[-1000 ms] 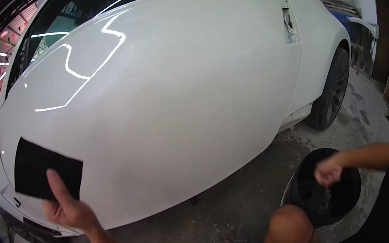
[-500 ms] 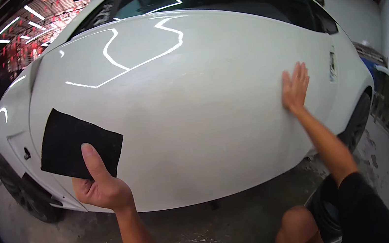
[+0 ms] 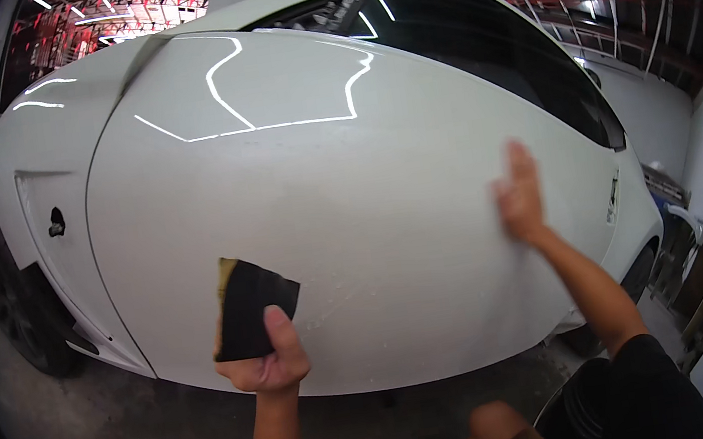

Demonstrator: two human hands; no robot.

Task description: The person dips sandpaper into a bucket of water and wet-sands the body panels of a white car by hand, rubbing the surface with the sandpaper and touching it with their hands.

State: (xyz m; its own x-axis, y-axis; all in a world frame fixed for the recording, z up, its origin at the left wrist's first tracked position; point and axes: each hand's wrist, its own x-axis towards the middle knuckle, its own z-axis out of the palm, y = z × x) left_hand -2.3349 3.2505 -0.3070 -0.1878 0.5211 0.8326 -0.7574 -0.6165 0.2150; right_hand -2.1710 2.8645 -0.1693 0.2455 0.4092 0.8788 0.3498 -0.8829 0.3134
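Observation:
A white car door (image 3: 387, 214) fills the middle of the view, with a few wet-looking drops and streaks on its lower part. My left hand (image 3: 274, 360) is closed on a square of black sandpaper (image 3: 255, 309), thumb on its dark face, in front of the door. A yellowish-tan strip shows along the square's left side; whether this is its backing or a pad behind it, I cannot tell. Over the door's right half, my right hand (image 3: 521, 196) is held with fingers stretched upward and nothing visible in it. It is smeared by motion, and contact with the panel is unclear.
Left of the door are the front fender (image 3: 48, 172) with a small dark opening and the front wheel (image 3: 6, 286). The door handle (image 3: 612, 196) sits at the right, below the dark side window (image 3: 471, 50). A black bucket-like container (image 3: 566, 405) stands by my knee.
The view has shifted and tilted. My left hand has turned the sandpaper, bringing its tan side into sight, and moved right and lower. My right hand has moved along the door, now blurred.

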